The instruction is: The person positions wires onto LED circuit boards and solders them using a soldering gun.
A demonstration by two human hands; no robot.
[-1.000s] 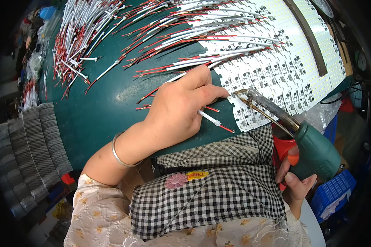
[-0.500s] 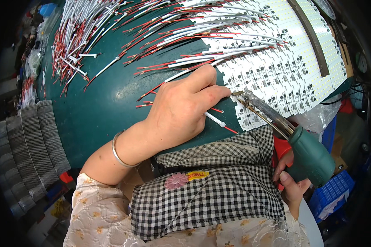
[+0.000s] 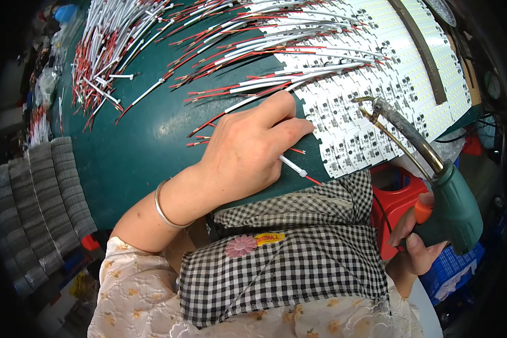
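Observation:
My left hand [image 3: 253,146] is closed at the near left edge of the white circuit boards [image 3: 343,152], thumb and forefinger pinched at the rim. From beneath it a white cable [image 3: 293,166] with a red wire end sticks out; most of it is hidden by the palm, as is the spot under the fingertips. My right hand [image 3: 417,250] grips a green soldering gun [image 3: 462,208] with an orange trigger. Its hot tip and a thin feed tube hang above the boards, apart from my left fingertips.
Several white cables with red ends [image 3: 315,70] lie across the boards, and a large heap of them [image 3: 112,50] is at the far left of the green tabletop [image 3: 158,129]. A dark bar [image 3: 419,45] rests on the boards. A red stool [image 3: 397,194] stands below the table edge.
The soldering gun's tip has moved from my left fingertips up and to the right. My right hand has shifted right with it, and the orange trigger now shows. My left hand has barely moved.

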